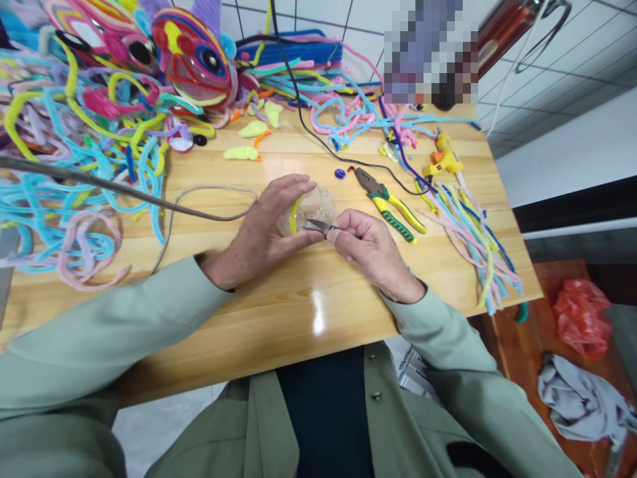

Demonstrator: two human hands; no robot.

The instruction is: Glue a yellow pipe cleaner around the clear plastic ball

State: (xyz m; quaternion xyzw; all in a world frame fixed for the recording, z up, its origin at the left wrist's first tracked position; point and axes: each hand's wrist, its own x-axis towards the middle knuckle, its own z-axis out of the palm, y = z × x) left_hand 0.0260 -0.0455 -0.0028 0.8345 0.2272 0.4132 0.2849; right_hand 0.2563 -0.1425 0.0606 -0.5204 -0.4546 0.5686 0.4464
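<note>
Near the middle of the wooden table, my left hand (266,222) is curled around a roll of clear tape (323,202) with a yellowish rim showing. My right hand (368,245) grips a small pair of scissors (318,225), its pointed metal blades lying against the side of the roll. The scissors' handles are mostly hidden inside my fingers. Just beyond my right hand lie pliers (385,202) with green and yellow handles.
Tangled pipe cleaners (40,192) cover the left side, with colourful masks (194,56) behind. A yellow glue gun (445,159) stands at the back right, above a bundle of pipe cleaners (478,239). A black cable (303,119) crosses the table.
</note>
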